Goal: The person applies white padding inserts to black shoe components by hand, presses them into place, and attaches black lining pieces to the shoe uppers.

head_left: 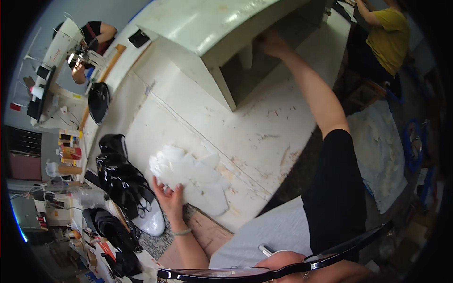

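Note:
A loose pile of thin, whitish, translucent cut pieces (pixel 186 167) lies on the worn white table. My left hand (pixel 171 197) rests at the pile's near left edge, thumb and fingers apart, touching its border. Farther off to the right, my right arm reaches into the open front of a pale box-like housing (pixel 181 61). My right hand (pixel 274 45) is in its shadow, fingers drawn together. A pale, rounded flat piece (pixel 246 57) hangs at those fingertips and appears pinched there. The exact grip is dim.
Left of the pile sits a glossy black heap (pixel 120 170) with scissors (pixel 143 206) on a shiny white piece. A black dish (pixel 98 103) and a sewing machine (pixel 61 54) stand farther left. Co-workers sit at far left and far right (pixel 389 35). A pale sheet (pixel 377 151) lies at right.

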`<action>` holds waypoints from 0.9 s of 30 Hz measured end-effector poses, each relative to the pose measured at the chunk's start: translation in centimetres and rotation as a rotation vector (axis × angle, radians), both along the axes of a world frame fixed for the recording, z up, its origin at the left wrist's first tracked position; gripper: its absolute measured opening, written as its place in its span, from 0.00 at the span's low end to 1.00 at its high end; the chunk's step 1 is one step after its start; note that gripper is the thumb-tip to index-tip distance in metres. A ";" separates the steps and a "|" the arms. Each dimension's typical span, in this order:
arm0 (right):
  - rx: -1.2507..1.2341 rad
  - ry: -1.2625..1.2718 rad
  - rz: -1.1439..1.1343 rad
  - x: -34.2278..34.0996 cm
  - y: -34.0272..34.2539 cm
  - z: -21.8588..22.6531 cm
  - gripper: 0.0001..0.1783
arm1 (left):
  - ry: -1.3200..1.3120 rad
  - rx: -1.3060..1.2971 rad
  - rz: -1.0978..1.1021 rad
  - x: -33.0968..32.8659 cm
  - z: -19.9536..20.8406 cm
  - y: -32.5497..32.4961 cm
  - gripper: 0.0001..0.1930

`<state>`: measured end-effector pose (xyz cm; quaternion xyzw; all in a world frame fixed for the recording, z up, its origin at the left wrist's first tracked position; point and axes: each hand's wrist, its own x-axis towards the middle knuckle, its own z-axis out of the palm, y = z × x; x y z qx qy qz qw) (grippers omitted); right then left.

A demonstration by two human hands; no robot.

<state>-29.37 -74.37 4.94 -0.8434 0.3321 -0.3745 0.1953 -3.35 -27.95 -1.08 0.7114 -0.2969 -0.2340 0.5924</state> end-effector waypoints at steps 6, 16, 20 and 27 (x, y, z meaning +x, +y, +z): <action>0.078 0.000 0.282 -8.5 12.2 7.0 0.05 | 0.135 -0.035 0.106 1.5 -0.1 1.1 0.34; 0.962 0.179 0.736 -8.1 19.0 2.1 0.08 | 0.422 -0.147 0.019 -0.5 1.2 3.0 0.15; 0.945 0.341 0.734 -4.0 19.4 -4.2 0.12 | 0.489 -0.218 0.059 -2.4 1.3 3.1 0.16; 0.709 0.284 0.493 -0.5 21.5 -5.9 0.12 | 0.491 -0.218 0.046 -2.3 1.2 3.5 0.21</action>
